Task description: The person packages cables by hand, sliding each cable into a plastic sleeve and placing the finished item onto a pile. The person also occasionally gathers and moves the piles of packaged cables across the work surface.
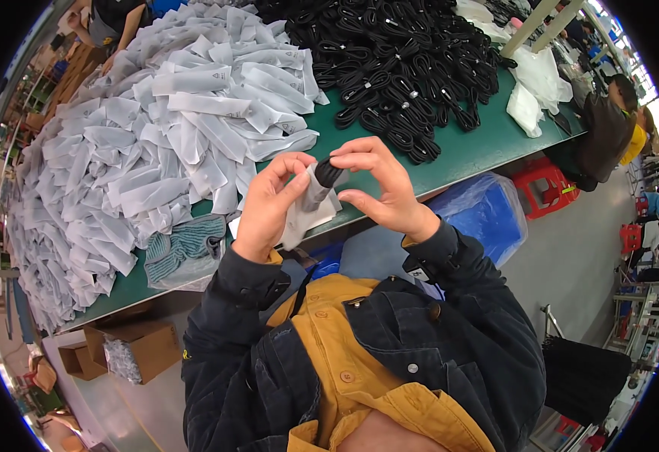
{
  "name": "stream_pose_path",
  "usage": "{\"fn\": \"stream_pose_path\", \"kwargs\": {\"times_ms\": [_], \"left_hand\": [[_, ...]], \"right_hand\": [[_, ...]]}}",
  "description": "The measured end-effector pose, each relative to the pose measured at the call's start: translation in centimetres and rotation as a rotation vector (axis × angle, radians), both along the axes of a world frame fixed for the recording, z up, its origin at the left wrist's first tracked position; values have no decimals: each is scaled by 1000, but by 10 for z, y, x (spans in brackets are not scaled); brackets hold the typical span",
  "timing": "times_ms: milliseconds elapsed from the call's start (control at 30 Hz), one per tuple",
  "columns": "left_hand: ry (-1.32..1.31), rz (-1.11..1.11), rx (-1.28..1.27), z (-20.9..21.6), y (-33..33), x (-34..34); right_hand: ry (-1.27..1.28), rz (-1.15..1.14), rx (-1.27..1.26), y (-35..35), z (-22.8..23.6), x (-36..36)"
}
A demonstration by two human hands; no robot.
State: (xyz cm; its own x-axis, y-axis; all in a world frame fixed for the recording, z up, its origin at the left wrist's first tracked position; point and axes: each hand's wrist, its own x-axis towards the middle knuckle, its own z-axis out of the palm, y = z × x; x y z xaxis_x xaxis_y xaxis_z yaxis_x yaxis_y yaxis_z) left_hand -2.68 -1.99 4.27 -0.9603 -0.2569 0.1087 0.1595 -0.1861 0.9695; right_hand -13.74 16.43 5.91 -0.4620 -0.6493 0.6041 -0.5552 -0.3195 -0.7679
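Note:
In front of my chest, my left hand (269,203) pinches a frosted plastic sleeve (316,197) between thumb and fingers. A coiled black cable (329,172) sits partly inside it, its dark end sticking out of the top. My right hand (378,184) is at the cable's exposed end, its fingertips at the cable and its thumb spread apart below. On the green table (450,162) beyond, a large heap of filled frosted sleeves (209,105) lies to the left. A pile of bundled black cables (397,71) lies to the right of it.
Teal knitted gloves (183,245) lie at the near table edge. A blue plastic-lined bin (480,215) and red stool (546,187) stand right of the table. Cardboard boxes (145,350) sit on the floor at left. Another person's arm (130,26) shows at the far left.

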Motion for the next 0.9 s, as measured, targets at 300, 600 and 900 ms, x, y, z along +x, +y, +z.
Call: {"fn": "stream_pose_path", "kwargs": {"times_ms": [300,600,900], "left_hand": [[-69,-125,370,10,1,-10],[168,595,-249,30,-108,-14],[-46,250,-895,-40,11,20]], "right_hand": [[270,-7,45,-14,-4,-1],[-278,-253,-184,-18,10,-44],[584,-727,1017,3,-43,-63]]}}
